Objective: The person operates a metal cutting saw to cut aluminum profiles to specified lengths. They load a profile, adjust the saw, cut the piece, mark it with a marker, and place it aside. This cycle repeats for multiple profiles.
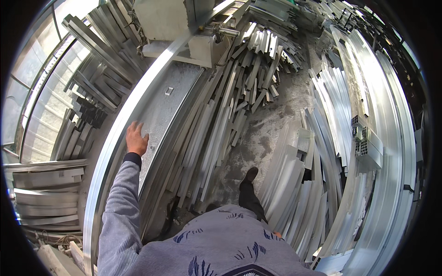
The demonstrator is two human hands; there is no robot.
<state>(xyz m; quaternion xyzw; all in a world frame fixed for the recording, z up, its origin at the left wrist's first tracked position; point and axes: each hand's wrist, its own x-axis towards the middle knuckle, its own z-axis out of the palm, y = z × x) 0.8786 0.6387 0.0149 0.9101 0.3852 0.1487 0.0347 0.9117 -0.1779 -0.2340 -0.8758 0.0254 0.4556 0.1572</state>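
Observation:
My left hand (136, 139) reaches forward and rests flat, fingers apart, on the grey metal saw table (159, 110), right beside a long aluminium profile (120, 117) that runs along the table's left edge. It grips nothing. A small metal offcut (168, 91) lies further up the table. My right hand is out of sight, hidden below my grey patterned top.
Many cut aluminium profiles (239, 96) lie heaped on the concrete floor (271, 124) ahead. Long profiles (368, 115) are stacked on the right, more lengths (46, 193) on the left. A saw machine (202, 41) stands at the table's far end. My dark shoe (250, 177) stands on the floor.

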